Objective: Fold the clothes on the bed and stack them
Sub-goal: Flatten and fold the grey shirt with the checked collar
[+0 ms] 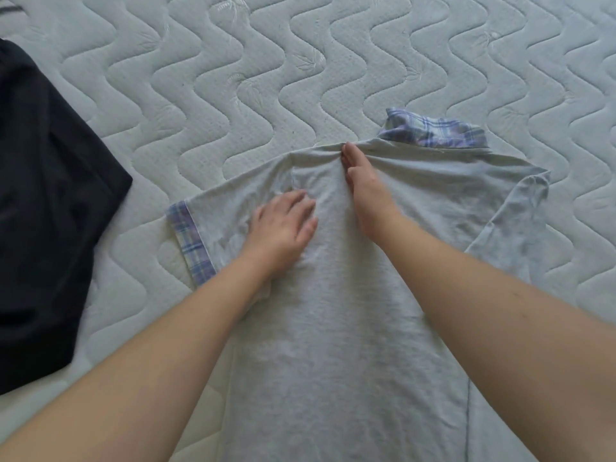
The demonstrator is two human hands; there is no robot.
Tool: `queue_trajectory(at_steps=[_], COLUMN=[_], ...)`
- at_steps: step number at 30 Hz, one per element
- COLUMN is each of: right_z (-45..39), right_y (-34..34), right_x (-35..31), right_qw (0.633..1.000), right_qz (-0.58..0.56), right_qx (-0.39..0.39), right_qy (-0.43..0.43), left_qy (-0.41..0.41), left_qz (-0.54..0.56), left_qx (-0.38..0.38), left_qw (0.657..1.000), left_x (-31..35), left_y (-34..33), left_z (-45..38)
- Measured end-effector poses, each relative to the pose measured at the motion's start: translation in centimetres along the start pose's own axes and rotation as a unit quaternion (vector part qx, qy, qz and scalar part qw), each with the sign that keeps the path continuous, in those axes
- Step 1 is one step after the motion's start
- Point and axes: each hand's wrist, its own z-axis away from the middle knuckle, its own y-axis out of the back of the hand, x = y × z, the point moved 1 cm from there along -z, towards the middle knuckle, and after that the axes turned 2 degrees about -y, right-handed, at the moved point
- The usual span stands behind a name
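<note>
Two hands work the grey shirt point(350, 328) lying flat on the mattress point(233, 78): your left hand point(283, 228) presses spread, your right hand point(363, 191) stands edge-on marking the crease. Next, fold the left sleeve inward.

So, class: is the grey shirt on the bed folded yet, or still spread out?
Mostly spread: the grey shirt lies flat, left sleeve out; the right sleeve looks turned in. Both hands press near the collar.

Mattress point(300, 45) under shirt point(350, 328), dark garment point(50, 211)

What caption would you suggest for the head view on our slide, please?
Both hands, left and right, press flat on a grey polo shirt spread on the quilted mattress.
</note>
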Motion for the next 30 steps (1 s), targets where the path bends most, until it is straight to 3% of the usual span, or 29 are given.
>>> queue_trajectory(at_steps=[2,4,7,13,16,18,19,21,23,27,30], right_z=[0.0,0.0,0.0,0.0,0.1,0.0,0.0,0.1,0.1,-0.2,-0.3], right_y=[0.0,0.2,0.3,0.3,0.2,0.2,0.2,0.1,0.1,0.2,1.3], right_x=[0.3,0.5,0.8,0.9,1.0,1.0,0.9,0.9,0.7,-0.5,-1.9], right_qw=[1.000,1.000,1.000,0.999,0.999,0.999,0.999,0.999,0.999,0.997,0.982], right_qz=[-0.001,-0.003,0.012,0.022,0.027,0.030,0.034,0.041,0.037,-0.069,-0.168], right_qx=[0.001,-0.003,-0.007,-0.009,-0.008,-0.005,-0.004,-0.002,0.001,0.006,0.018], right_qy=[0.011,0.015,0.025,0.032,0.032,0.030,0.030,0.031,0.024,-0.018,-0.083], left_qy=[0.022,0.107,0.220,0.264,0.290,0.274,0.256,0.234,0.202,0.075,0.007], left_qz=[0.006,-0.027,-0.056,-0.171,-0.178,-0.203,-0.163,0.011,0.125,0.212,0.201], left_qx=[0.102,0.148,0.094,-0.136,-0.169,-0.113,-0.071,-0.010,0.030,0.071,0.067], left_qw=[0.994,0.983,0.969,0.939,0.925,0.933,0.950,0.972,0.971,0.972,0.977], left_x=[-0.6,-2.1,-4.2,-6.7,-7.7,-7.7,-7.3,-5.7,-3.3,3.6,8.6], left_y=[2.2,3.8,5.5,9.1,10.4,10.6,10.6,10.9,11.4,12.0,10.3], left_z=[-1.3,-2.3,-3.0,-1.6,0.8,2.6,3.5,5.1,5.7,5.3,3.8])
